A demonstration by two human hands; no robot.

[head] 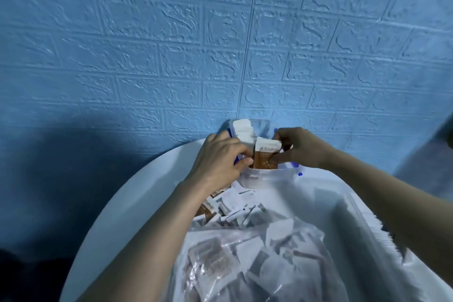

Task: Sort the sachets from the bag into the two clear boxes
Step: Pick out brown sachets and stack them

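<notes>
Brown sachet (266, 158) pinched upright by both hands (221, 158) (297, 147) over near clear box (264, 178); loose sachets (235, 206) around.

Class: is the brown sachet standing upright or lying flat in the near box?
Upright: the brown sachet stands on end in the near box, its top above the rim.

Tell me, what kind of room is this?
Probably a room in a home, not a shop or factory. There is a blue brick-pattern wall, a round white table pushed against it, and a plastic bag of sachets being sorted by hand.
</notes>
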